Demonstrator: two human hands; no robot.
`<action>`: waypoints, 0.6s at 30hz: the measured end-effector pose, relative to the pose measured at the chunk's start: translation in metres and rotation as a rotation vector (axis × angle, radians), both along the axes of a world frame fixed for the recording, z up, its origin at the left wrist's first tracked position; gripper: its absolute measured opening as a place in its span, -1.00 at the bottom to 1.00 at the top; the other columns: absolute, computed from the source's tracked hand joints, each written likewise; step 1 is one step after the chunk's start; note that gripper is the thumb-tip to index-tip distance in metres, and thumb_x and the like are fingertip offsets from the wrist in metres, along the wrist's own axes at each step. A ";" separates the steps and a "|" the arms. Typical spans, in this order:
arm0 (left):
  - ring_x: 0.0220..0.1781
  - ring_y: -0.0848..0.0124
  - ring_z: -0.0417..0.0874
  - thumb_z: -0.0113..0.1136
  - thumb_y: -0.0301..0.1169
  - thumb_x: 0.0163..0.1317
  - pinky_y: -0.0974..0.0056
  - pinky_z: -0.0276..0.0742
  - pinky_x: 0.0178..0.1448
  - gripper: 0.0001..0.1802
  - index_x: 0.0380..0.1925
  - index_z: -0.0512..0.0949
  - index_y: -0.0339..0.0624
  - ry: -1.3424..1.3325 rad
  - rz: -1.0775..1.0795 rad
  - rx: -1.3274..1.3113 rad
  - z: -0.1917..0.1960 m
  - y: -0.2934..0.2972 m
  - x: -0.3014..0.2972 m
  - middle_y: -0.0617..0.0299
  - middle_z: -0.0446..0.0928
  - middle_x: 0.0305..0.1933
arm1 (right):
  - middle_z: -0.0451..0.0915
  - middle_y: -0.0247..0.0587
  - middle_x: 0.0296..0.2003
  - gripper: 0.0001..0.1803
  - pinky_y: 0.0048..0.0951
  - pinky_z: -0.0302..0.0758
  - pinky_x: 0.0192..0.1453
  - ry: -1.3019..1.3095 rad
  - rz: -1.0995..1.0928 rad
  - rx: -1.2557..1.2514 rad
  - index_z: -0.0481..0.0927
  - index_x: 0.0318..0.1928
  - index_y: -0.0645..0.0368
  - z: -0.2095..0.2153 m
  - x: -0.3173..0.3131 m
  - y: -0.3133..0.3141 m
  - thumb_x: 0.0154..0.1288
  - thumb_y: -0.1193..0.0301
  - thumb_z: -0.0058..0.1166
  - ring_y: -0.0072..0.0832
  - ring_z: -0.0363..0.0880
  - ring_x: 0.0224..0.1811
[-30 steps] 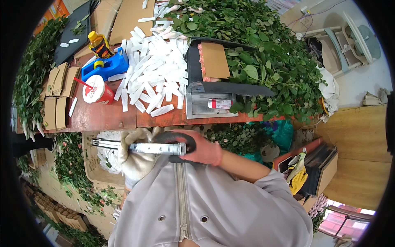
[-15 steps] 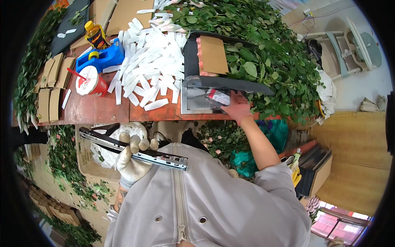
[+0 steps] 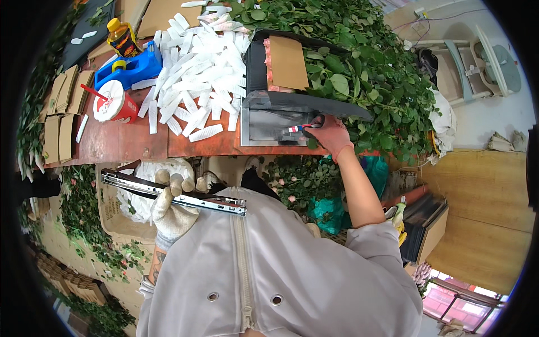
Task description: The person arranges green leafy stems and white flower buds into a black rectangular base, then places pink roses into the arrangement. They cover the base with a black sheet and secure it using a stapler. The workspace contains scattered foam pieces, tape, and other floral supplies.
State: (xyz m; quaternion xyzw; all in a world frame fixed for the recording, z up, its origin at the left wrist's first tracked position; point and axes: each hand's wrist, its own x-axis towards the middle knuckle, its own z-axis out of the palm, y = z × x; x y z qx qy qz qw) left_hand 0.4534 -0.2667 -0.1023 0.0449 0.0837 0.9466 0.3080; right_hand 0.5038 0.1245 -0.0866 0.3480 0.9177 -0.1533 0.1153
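Observation:
My left hand (image 3: 175, 208), in a pale work glove, is closed round a long black-and-silver stapler (image 3: 210, 204), held level in front of my jacket. My right hand (image 3: 330, 135), in a pinkish-red glove, grips a small red, white and blue box (image 3: 299, 128) by its end, over a grey metal stand (image 3: 246, 132) at the table's front edge. The fingers hide part of the box. Behind the stand lies a wrapped bunch of pink roses (image 3: 268, 64) with a brown cardboard piece (image 3: 288, 64) on it.
White foam sleeves (image 3: 193, 84) are heaped on the red table (image 3: 126, 149). At the left stand a lidded paper cup (image 3: 115, 102), a blue tape dispenser (image 3: 132, 68) and a yellow-capped bottle (image 3: 122, 38). Leafy stems (image 3: 359, 62) pile up at the right; a plastic basket (image 3: 112, 216) is below the table.
The small box, lying low in the metal stand before, is now lifted and turned edge-on in my right hand. My left hand keeps hold of the stapler. The view has shifted slightly.

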 end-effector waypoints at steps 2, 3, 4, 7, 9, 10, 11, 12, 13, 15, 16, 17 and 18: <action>0.11 0.38 0.50 0.03 -0.42 0.40 -0.01 0.19 0.50 -0.64 0.19 0.45 -0.01 0.002 0.001 -0.001 -0.002 0.000 -0.001 0.33 0.47 -0.15 | 0.67 -0.24 -0.20 -0.42 -0.25 0.53 0.01 0.076 -0.006 -0.024 0.51 -0.02 0.16 -0.002 0.005 0.006 0.07 0.06 0.34 -0.22 0.64 -0.08; 0.11 0.38 0.50 0.03 -0.42 0.40 -0.01 0.19 0.50 -0.64 0.19 0.45 -0.01 0.001 -0.002 -0.007 -0.002 -0.003 0.000 0.33 0.47 -0.15 | 0.68 -0.24 -0.21 -0.45 -0.25 0.53 0.02 0.109 -0.078 -0.127 0.54 -0.03 0.18 -0.004 0.007 0.010 0.08 0.09 0.34 -0.23 0.64 -0.08; 0.11 0.38 0.50 0.03 -0.42 0.40 -0.01 0.19 0.51 -0.64 0.18 0.45 -0.01 -0.010 0.008 -0.010 -0.002 -0.004 0.002 0.33 0.47 -0.16 | 0.69 -0.24 -0.23 -0.49 -0.31 0.53 -0.01 0.173 -0.063 -0.137 0.57 -0.03 0.17 -0.008 0.009 0.009 0.08 0.15 0.35 -0.31 0.64 -0.15; 0.11 0.38 0.51 0.04 -0.42 0.40 -0.01 0.19 0.51 -0.65 0.17 0.45 -0.02 -0.022 0.021 -0.007 -0.001 -0.004 0.003 0.33 0.47 -0.16 | 0.69 -0.20 -0.22 -0.52 -0.45 0.52 0.00 0.289 0.070 -0.132 0.61 0.03 0.16 -0.010 0.017 0.000 0.06 0.34 0.37 -0.44 0.62 -0.23; 0.11 0.38 0.52 0.04 -0.43 0.40 0.00 0.19 0.51 -0.66 0.16 0.46 -0.02 -0.012 0.010 0.004 -0.004 -0.006 0.001 0.34 0.46 -0.17 | 0.63 -0.09 -0.04 -0.49 -0.28 0.49 0.16 0.541 0.219 -0.198 0.59 0.09 0.12 -0.037 0.023 -0.012 0.07 0.39 0.33 -0.18 0.55 0.09; 0.11 0.38 0.52 0.04 -0.43 0.40 0.00 0.18 0.52 -0.66 0.16 0.46 -0.02 -0.022 0.003 -0.004 -0.004 -0.006 0.001 0.34 0.46 -0.17 | 0.61 -0.06 0.01 -0.50 -0.21 0.47 0.21 0.548 0.235 -0.163 0.59 0.10 0.09 -0.046 0.022 -0.023 0.08 0.40 0.32 -0.10 0.49 0.20; 0.11 0.38 0.52 0.05 -0.43 0.39 0.01 0.18 0.52 -0.66 0.16 0.46 -0.02 -0.033 -0.004 -0.013 -0.004 -0.007 0.001 0.34 0.46 -0.17 | 0.53 -0.01 0.12 -0.52 -0.16 0.46 0.24 0.471 0.186 0.042 0.57 0.05 0.13 -0.055 0.020 -0.027 0.09 0.28 0.27 -0.07 0.51 0.16; 0.11 0.38 0.52 0.05 -0.43 0.39 0.01 0.18 0.52 -0.66 0.16 0.46 -0.02 -0.042 -0.002 -0.021 -0.003 -0.007 0.000 0.34 0.46 -0.18 | 0.54 -0.02 0.12 -0.55 -0.16 0.46 0.24 0.350 0.202 0.062 0.58 0.03 0.13 -0.053 0.017 -0.022 0.11 0.27 0.24 -0.08 0.50 0.18; 0.11 0.39 0.52 0.05 -0.43 0.39 0.01 0.18 0.52 -0.66 0.16 0.46 -0.01 -0.039 -0.003 -0.026 -0.002 -0.007 0.000 0.35 0.45 -0.18 | 0.54 -0.02 0.12 -0.58 -0.16 0.45 0.25 0.228 0.217 0.083 0.58 0.00 0.13 -0.048 0.016 -0.015 0.14 0.26 0.22 -0.10 0.49 0.19; 0.10 0.39 0.52 0.05 -0.43 0.39 0.01 0.17 0.53 -0.66 0.16 0.46 0.00 -0.033 -0.011 -0.034 0.000 -0.005 0.000 0.35 0.45 -0.19 | 0.58 -0.07 0.06 -0.68 -0.16 0.47 0.20 0.027 0.239 0.140 0.61 -0.10 0.10 -0.030 0.017 -0.014 0.19 0.22 0.14 -0.15 0.51 0.16; 0.10 0.39 0.52 0.05 -0.42 0.39 0.01 0.17 0.53 -0.66 0.15 0.47 0.00 -0.031 -0.017 -0.042 -0.001 -0.005 -0.001 0.35 0.45 -0.19 | 0.58 -0.12 0.04 -0.69 -0.17 0.48 0.19 -0.034 0.230 0.142 0.62 -0.09 0.06 -0.033 0.017 -0.014 0.19 0.21 0.15 -0.18 0.52 0.14; 0.10 0.40 0.53 0.06 -0.42 0.39 0.02 0.17 0.53 -0.66 0.15 0.47 0.01 -0.030 -0.024 -0.051 -0.002 -0.005 -0.002 0.35 0.45 -0.19 | 0.58 -0.16 0.03 -0.69 -0.17 0.48 0.18 -0.094 0.221 0.143 0.63 -0.09 0.03 -0.040 0.014 -0.014 0.20 0.20 0.16 -0.21 0.53 0.13; 0.10 0.40 0.53 0.06 -0.42 0.39 0.02 0.17 0.53 -0.67 0.15 0.48 0.01 -0.029 -0.030 -0.057 -0.003 -0.005 -0.002 0.35 0.45 -0.18 | 0.59 -0.20 0.01 -0.70 -0.18 0.48 0.17 -0.156 0.213 0.146 0.65 -0.09 0.00 -0.045 0.011 -0.014 0.20 0.19 0.18 -0.24 0.53 0.11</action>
